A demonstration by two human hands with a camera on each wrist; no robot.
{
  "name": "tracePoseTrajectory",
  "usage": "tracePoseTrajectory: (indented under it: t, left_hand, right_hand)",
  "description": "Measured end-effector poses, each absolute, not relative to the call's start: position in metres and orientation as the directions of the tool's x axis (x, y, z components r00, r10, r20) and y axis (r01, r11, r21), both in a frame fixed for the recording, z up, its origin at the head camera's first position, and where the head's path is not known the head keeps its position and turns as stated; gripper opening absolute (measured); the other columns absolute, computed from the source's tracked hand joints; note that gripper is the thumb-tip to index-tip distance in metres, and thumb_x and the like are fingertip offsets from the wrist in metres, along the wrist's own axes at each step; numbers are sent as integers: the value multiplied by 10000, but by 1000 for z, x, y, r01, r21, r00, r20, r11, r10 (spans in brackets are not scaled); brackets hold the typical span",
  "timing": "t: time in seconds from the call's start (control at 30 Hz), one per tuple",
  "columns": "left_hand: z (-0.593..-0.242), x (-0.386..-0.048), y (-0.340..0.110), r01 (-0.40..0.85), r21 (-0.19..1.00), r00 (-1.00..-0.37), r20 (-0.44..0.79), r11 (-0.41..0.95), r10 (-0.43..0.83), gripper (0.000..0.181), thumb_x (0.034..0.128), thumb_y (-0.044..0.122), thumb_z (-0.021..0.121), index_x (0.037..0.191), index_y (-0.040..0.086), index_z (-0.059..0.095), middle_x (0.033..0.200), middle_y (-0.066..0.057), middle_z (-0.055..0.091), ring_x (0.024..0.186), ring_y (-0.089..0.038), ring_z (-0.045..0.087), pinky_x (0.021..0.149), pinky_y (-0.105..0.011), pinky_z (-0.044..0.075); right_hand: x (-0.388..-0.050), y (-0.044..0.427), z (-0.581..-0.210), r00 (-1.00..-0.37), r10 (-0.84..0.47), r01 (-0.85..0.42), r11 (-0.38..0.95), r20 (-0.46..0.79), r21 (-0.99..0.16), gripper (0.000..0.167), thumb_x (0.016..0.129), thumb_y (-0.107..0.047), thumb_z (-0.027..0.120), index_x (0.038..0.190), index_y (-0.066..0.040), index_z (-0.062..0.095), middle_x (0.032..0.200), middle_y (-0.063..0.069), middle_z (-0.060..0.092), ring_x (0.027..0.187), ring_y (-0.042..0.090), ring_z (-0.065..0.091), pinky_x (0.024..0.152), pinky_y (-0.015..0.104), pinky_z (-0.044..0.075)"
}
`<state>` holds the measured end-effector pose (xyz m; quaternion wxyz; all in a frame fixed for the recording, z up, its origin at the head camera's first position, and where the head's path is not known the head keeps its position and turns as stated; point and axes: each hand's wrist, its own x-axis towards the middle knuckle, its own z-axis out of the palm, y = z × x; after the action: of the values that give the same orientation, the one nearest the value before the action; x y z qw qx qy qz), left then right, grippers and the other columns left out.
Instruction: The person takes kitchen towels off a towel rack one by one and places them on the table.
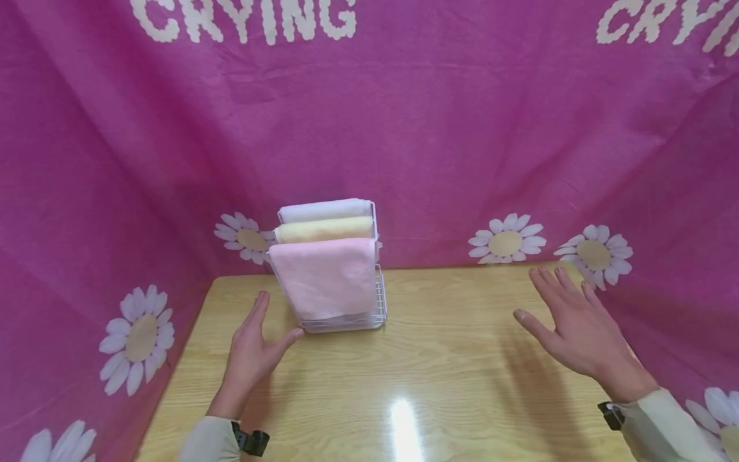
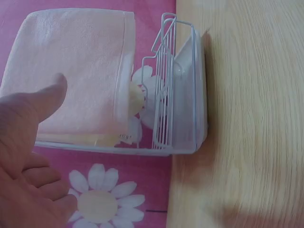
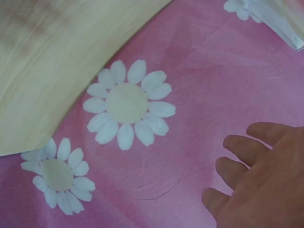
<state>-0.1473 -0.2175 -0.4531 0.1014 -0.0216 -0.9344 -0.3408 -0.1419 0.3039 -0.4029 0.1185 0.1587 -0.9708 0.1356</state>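
Note:
A white wire rack [image 1: 381, 301] stands on the table toward the back left, with three folded towels draped over its bars. The pink towel [image 1: 326, 279] hangs in front, the yellow towel [image 1: 326, 229] behind it, and the white towel [image 1: 329, 210] at the rear. My left hand [image 1: 251, 353] is just left of the rack, fingers extended and thumb spread toward its lower front corner; whether the thumb touches it I cannot tell. Over the right side of the table, my right hand [image 1: 583, 330] is spread and holds nothing.
The wooden table [image 1: 439, 359] has a bright light reflection near its front. Pink-purple cloth [image 1: 427, 147] with white daisies and lettering hangs behind and along both sides. In the left wrist view, a pale tray [image 2: 187, 104] forms the rack's base.

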Motion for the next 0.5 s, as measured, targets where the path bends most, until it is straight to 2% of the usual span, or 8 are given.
tracePoseTrajectory:
  t: [0.2,0.33,0.5]
  left_hand:
    - [-463,-157,-210,49,736,-975,183,675,-129,957,794,282,882,1541,4,352,1581,-177,352,1400,-400,390,1158,-512,366]
    - [-474,-161,-206,43,819,-963,186,573,-194,929,756,209,911,1518,21,414,1552,-167,403,1335,-430,466,1102,-492,438]
    - [-485,-165,-204,68,862,-952,207,502,-226,898,741,144,915,1495,11,447,1535,-173,427,1346,-409,462,1106,-471,435]
  right_hand:
    - [-144,295,-403,-906,-296,-370,901,302,-227,803,986,-495,572,1563,-8,297,1586,209,333,1502,373,172,1242,552,5]
    - [-145,285,-400,-902,-303,-385,887,307,-255,802,991,-480,573,1590,-58,248,1608,186,297,1504,372,166,1239,564,4]
    - [-146,272,-397,-901,-306,-393,877,308,-276,801,989,-480,574,1599,-89,235,1623,155,274,1506,356,170,1241,558,21]
